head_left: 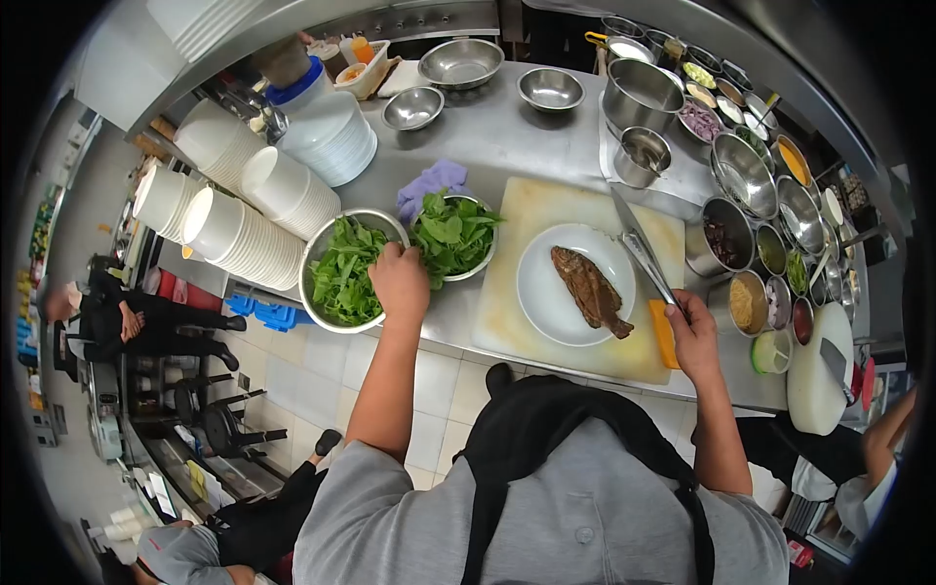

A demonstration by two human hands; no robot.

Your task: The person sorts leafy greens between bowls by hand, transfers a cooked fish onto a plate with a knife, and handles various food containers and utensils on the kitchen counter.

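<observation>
My left hand (400, 283) is at the right side of a steel bowl (310, 297) of chopped leafy greens (343, 263), its fingers closed among the leaves. A second bowl of whole green leaves (453, 234) stands right beside it. My right hand (694, 336) grips metal tongs (647, 261), which point up and left over the cutting board (507, 322). On the board, a white plate (536, 302) carries a browned whole fish (588, 286). A knife (626, 213) with a yellow handle (664, 333) lies at the plate's right, partly under the tongs.
Stacked white tubs (244, 239) and lids (331, 141) stand left. Behind are steel bowls (551, 90) and a purple cloth (432, 185). A steel pot (642, 93) and several ingredient containers (746, 302) line the right. Other people (146, 317) are at left and lower right.
</observation>
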